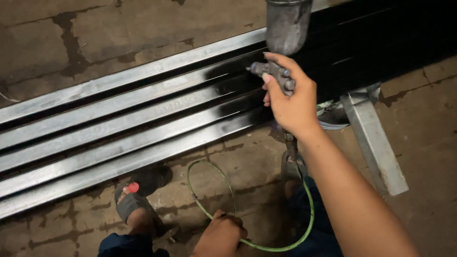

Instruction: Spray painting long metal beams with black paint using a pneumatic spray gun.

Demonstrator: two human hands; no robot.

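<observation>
Head view, left to right: long grey steel rails (95, 128) lie side by side on a stained concrete floor (419, 119), running from lower left to upper right, bare grey at the left and sprayed black toward the right. At lower left a foot in a grey sandal (131, 202) shows a red-painted toenail. At bottom centre the left hand (221, 235) is closed around a thin green air hose (209, 190), which loops across the floor. Right of centre the right hand (290, 97) is clamped on a grey metal spray gun (276, 74), its cup (287, 24) upright above, over the rails' black part. A grey steel support (373, 143) slants at right.
</observation>
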